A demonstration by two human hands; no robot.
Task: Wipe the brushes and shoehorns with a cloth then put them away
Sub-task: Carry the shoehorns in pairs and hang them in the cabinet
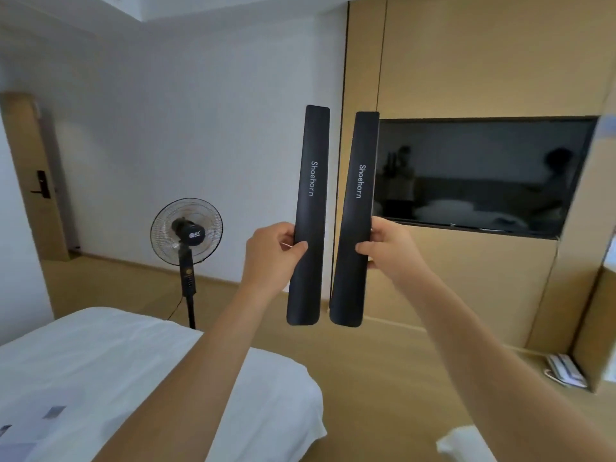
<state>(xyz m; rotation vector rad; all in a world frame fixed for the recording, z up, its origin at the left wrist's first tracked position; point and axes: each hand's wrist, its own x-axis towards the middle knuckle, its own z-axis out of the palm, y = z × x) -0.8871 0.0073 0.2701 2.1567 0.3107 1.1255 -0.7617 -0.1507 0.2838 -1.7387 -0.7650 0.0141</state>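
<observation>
I hold two long black shoehorns upright at arm's length, side by side with a narrow gap between them. Each carries the white word "Shoehorn" along its length. My left hand (271, 253) grips the left shoehorn (311, 195) a little below its middle. My right hand (388, 248) grips the right shoehorn (358, 208) at about the same height. A white cloth-like thing (461, 445) shows at the bottom right, blurred. No brushes are in view.
A white bed (116, 378) fills the lower left. A standing fan (186, 235) is on the wooden floor by the white wall. A wall-mounted television (483, 175) sits in wooden panelling on the right. A door (33, 175) is at far left. Slippers (565, 370) lie on a low ledge.
</observation>
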